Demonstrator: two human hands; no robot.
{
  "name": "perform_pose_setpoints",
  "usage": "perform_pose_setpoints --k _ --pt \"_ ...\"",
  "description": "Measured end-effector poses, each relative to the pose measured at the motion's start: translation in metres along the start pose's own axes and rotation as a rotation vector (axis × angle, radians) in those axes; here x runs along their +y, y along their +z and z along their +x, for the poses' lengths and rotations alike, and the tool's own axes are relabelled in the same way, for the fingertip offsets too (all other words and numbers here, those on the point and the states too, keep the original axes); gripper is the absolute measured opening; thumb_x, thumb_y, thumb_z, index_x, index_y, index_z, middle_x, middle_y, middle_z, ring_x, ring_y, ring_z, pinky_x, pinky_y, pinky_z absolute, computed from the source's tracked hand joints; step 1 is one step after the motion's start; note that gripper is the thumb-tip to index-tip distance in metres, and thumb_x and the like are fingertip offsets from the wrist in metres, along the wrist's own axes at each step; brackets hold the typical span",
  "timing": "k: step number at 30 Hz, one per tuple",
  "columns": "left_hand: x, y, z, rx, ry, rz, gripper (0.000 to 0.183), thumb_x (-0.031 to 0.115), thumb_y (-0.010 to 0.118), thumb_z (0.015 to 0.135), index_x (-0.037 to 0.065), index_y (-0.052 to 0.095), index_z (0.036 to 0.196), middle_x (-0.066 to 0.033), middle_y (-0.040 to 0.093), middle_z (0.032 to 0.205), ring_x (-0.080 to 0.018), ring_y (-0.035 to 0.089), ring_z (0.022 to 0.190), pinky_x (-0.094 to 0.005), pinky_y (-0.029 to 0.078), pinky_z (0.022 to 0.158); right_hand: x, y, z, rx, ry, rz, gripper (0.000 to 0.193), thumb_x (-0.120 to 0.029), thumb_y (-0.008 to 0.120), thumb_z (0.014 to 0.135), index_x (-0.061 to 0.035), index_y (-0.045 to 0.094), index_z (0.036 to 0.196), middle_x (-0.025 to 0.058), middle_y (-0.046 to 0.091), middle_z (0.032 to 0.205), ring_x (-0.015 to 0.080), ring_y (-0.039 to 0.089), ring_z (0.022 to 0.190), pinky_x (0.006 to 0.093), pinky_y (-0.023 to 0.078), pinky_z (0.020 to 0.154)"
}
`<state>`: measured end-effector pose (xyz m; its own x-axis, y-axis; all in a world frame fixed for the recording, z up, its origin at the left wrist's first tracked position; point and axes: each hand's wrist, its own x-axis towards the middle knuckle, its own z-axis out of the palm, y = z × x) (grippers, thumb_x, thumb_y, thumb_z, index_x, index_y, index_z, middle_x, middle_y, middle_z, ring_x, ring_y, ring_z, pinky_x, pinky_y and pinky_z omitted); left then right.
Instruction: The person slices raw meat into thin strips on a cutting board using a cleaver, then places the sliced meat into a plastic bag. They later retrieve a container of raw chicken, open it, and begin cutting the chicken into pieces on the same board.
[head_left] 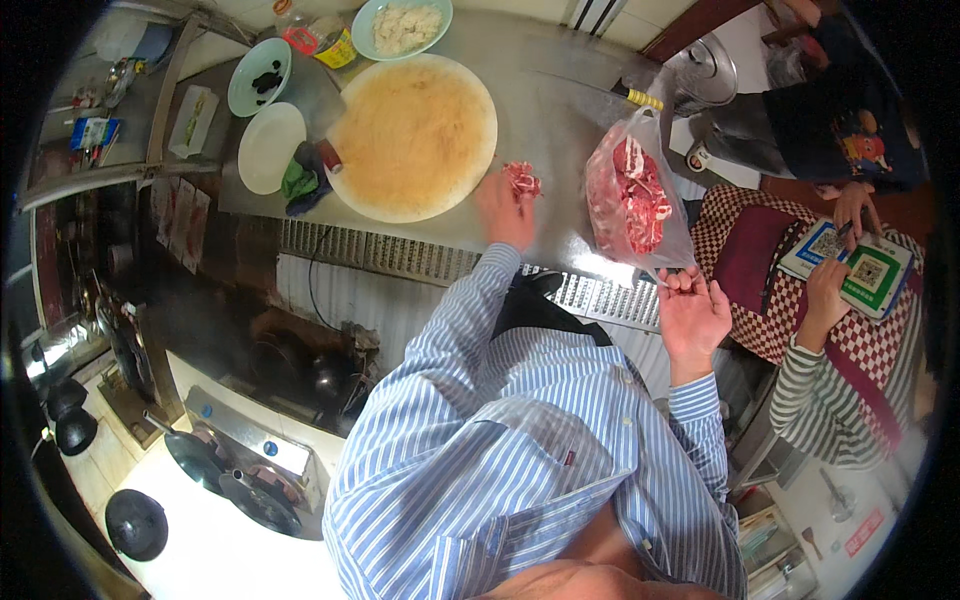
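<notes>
While the left hand reaches over the front edge of the steel worktop, its fingers are closed around a clump of raw meat, red streaked with white fat; whether the clump also rests on the steel I cannot tell. The right hand, palm up just past the same front edge, has its fingertips pinched on the near end of a clear plastic bag. The other fingers are loosely curled, holding nothing that shows.

The bag lies toward the worktop's right end, its long axis running from the front edge back toward the far edge, with more sliced meat inside. From the left hand the bag is to the right, a strip of bare steel between them; the right hand, touching it, is the nearer one. To the left, just beside the left wrist, is the round chopping board, bare on top, so the clump sits between board and bag, closer to the board.

A red-brown handle lies at the board's left rim, next to a dark green cloth. Beyond the bag, toward the far right corner, lies a yellow-handled knife.
</notes>
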<state>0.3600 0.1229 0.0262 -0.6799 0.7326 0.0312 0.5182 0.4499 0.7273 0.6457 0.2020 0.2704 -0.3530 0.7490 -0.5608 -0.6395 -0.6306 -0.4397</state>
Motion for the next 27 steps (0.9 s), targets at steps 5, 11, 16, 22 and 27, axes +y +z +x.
perform_pose_setpoints --k 5,11,16,22,27 --pt "0.004 0.011 -0.016 0.191 -0.242 0.045 0.073 0.030 0.066 0.093 -0.010 0.039 0.148 -0.0281 0.034 0.158 -0.0455 0.032 0.147 -0.0517 0.025 0.123 -0.004 -0.002 0.000 -0.076 0.007 -0.003 0.036 -0.030 0.058 0.096 0.0034 0.060 0.108 0.0097 0.053 0.089 0.0273 0.053 0.093 0.0456 0.039 0.112" --pt "0.018 0.038 0.035 0.223 -0.128 -0.026 0.082 0.035 0.063 0.094 -0.012 0.032 0.153 -0.0310 0.034 0.158 -0.0457 0.030 0.148 -0.0497 0.022 0.125 -0.005 -0.004 -0.002 -0.070 0.018 -0.024 0.034 -0.028 0.057 0.096 0.0044 0.057 0.107 0.0096 0.051 0.089 0.0266 0.051 0.092 0.0463 0.038 0.114" --pt "0.034 0.026 0.051 0.141 -0.126 0.077 0.080 0.036 0.062 0.092 -0.013 0.035 0.150 -0.0324 0.034 0.158 -0.0463 0.029 0.148 -0.0510 0.020 0.126 -0.006 -0.001 -0.008 -0.064 0.010 -0.042 0.033 -0.027 0.057 0.096 0.0046 0.057 0.107 0.0098 0.051 0.089 0.0265 0.051 0.091 0.0465 0.036 0.117" --pt "0.031 0.024 0.041 0.099 -0.024 0.143 0.082 0.035 0.067 0.088 -0.014 0.038 0.147 -0.0318 0.035 0.156 -0.0454 0.031 0.147 -0.0530 0.021 0.125 -0.003 -0.007 -0.008 -0.095 0.005 -0.046 0.035 -0.029 0.057 0.096 0.0045 0.058 0.107 0.0101 0.052 0.090 0.0266 0.052 0.092 0.0462 0.036 0.116" --pt "0.009 0.031 0.041 0.027 0.054 0.075 0.081 0.035 0.071 0.085 -0.010 0.042 0.146 -0.0288 0.039 0.151 -0.0451 0.033 0.145 -0.0523 0.024 0.124 -0.002 -0.020 -0.003 -0.115 0.025 -0.047 0.036 -0.030 0.057 0.097 0.0045 0.059 0.107 0.0101 0.052 0.090 0.0269 0.052 0.092 0.0461 0.037 0.116"
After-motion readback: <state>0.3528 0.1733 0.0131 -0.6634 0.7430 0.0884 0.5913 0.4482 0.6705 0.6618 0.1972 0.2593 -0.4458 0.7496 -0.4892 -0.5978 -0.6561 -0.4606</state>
